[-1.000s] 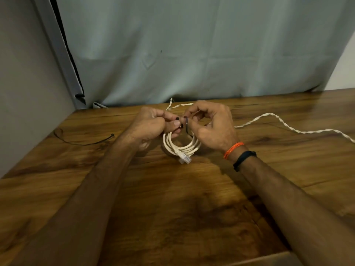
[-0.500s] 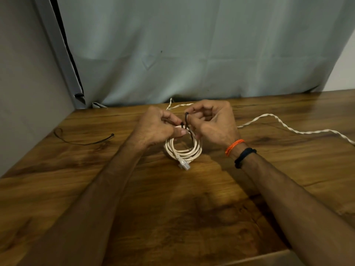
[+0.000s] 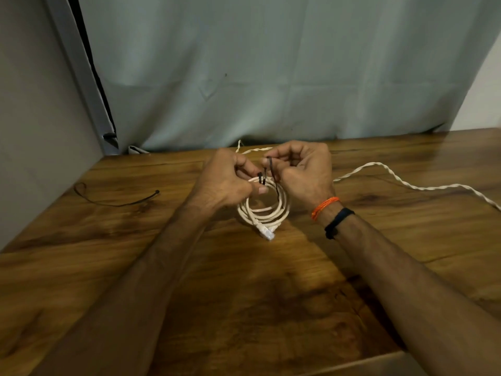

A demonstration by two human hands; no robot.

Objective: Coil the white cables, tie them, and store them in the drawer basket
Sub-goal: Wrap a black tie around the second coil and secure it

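So, quick rundown:
Coiled white cable [image 3: 264, 206]: small loop over the middle of the wooden worktop [image 3: 244, 294], clear plug [image 3: 267, 234] at the near end.
Left hand [image 3: 225, 180]: grip pinching the top of the coil, thumb across the strands.
Right hand [image 3: 303, 172]: grip pinching the black tie [image 3: 268, 169], which crosses the coil's top.
Twisted white cable [image 3: 406, 183]: loose, trailing off right.
Spare black tie [image 3: 119, 203]: far left, well apart.
Backdrop: grey-blue curtain [image 3: 271, 77].
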